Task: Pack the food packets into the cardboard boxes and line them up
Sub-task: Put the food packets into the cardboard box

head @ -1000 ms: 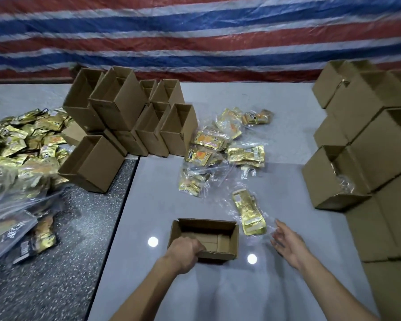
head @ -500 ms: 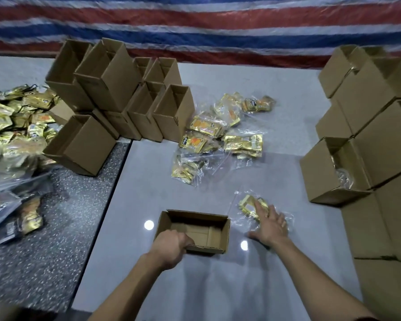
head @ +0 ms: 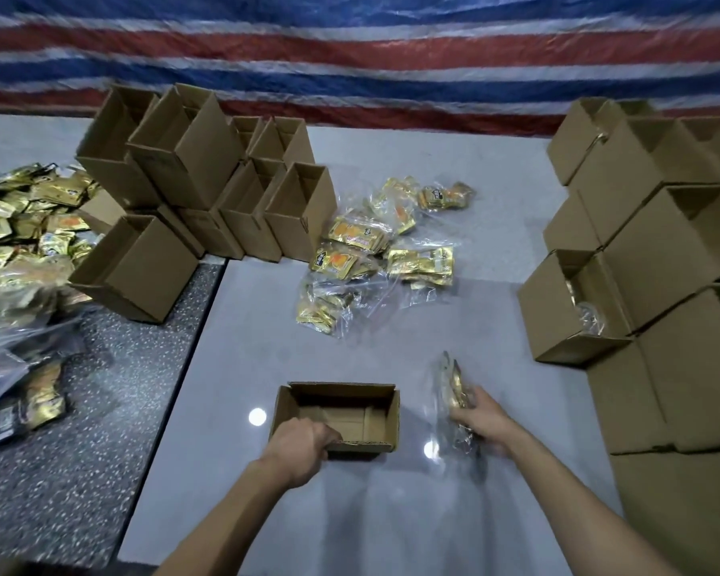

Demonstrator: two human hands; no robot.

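An open, empty cardboard box point(head: 381, 409) sits on the grey table in front of me. My left hand point(head: 298, 449) grips its near left rim. To the right of the box, my right hand point(head: 481, 419) holds a clear bag of gold food packets point(head: 454, 384), tipped up on edge just above the table. Several more bagged gold packets point(head: 375, 255) lie in a loose heap further back on the table.
Open empty boxes point(head: 208, 189) are stacked at the back left. A wall of stacked boxes point(head: 674, 284) stands along the right, one with a bag inside point(head: 591, 318). Loose gold packets point(head: 21, 226) cover the dark speckled table point(head: 100, 430) at left.
My right hand reached the bag of packets lying right of the box, closed on it and lifted it up on edge. My left hand stayed on the box rim.
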